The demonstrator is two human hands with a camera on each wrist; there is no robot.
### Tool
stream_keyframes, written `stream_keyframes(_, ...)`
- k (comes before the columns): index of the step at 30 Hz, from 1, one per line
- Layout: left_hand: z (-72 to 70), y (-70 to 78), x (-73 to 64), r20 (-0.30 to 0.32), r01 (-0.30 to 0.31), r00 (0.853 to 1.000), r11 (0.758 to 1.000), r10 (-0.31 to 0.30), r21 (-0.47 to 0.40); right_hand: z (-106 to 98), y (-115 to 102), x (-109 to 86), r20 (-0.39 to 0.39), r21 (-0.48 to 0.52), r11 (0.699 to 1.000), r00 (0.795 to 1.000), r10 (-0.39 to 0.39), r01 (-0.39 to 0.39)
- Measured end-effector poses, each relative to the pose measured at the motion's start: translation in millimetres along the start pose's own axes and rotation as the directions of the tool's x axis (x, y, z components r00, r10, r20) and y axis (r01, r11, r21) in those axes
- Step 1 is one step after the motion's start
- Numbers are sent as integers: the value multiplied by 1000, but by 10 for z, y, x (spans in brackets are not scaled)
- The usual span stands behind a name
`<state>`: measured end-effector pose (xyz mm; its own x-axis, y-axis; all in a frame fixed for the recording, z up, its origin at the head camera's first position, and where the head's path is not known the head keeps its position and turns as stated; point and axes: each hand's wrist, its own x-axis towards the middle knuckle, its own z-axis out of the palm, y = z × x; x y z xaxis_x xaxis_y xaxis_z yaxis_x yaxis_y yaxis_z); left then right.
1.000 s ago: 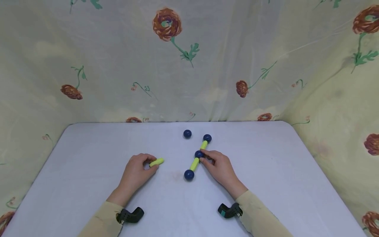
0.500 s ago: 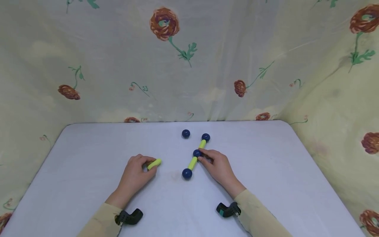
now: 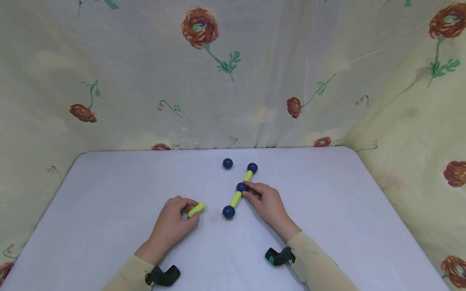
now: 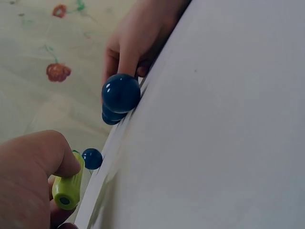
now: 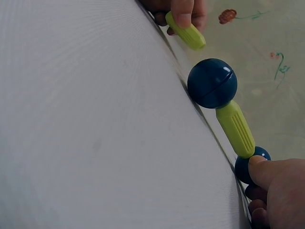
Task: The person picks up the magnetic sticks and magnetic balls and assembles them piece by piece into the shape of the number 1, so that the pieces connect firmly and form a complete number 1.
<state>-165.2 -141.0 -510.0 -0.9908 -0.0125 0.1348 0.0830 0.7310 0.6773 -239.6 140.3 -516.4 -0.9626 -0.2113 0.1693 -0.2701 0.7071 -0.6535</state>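
Observation:
A yellow-green rod [image 3: 196, 209] is pinched between the thumb and fingers of my left hand [image 3: 174, 221]; the left wrist view shows a dark spot in the end of the rod [image 4: 66, 193]. My right hand [image 3: 268, 204] pinches the middle dark blue ball [image 3: 241, 187] of a straight chain on the table. Toward me from that ball runs a yellow-green rod [image 3: 236, 199] ending in a near blue ball [image 3: 228, 212]. On its far side another yellow-green rod [image 3: 248, 176] leads to a far blue ball [image 3: 252, 167]. The left hand's rod is apart from the chain.
A loose blue ball [image 3: 227, 163] lies near the back of the white table [image 3: 116, 182], left of the chain's far end. Behind and to the sides hangs a flowered cloth [image 3: 145, 72]. Each wrist carries a black camera [image 3: 162, 275].
My left hand has shifted right and toward me with its rod, nearer the chain's near ball. The right hand keeps its hold on the middle ball. The head view has shifted slightly.

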Motion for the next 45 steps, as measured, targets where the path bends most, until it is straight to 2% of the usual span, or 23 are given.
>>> stream_keyframes(6, 37, 83, -82, 32, -3, 999, 1000, 4, -7, -1, -9, -4, -1, -4, 1000, 1000, 4, -4)
stream_keyframes(14, 111, 168, -169, 24, -29, 999, 1000, 29, -13, 1, 0, -1, -2, -5, 1000, 1000, -1, 1)
stream_keyframes(20, 136, 219, -168, 17, -48, 999, 999, 48, -18, -18, 13, 15, -12, -4, 1000, 1000, -1, 1)
stream_keyframes(24, 161, 239, -166, 13, -41, 999, 999, 41, 12, -25, 7, 18, -12, 2, 1000, 1000, -1, 1)
stream_keyframes(31, 208, 279, -233, 41, 5, 999, 998, -7, 60, 0, -1, -20, 0, 9, 1000, 1000, 9, -9)
stream_keyframes(38, 245, 320, -248, 28, 0, 1000, 996, -3, 84, 13, 3, -25, -20, -3, 1000, 1000, -1, 1)
stream_keyframes(45, 283, 345, -254, 44, -26, 999, 996, 22, 90, 0, -6, -17, -21, 6, 1000, 1000, -5, 5)
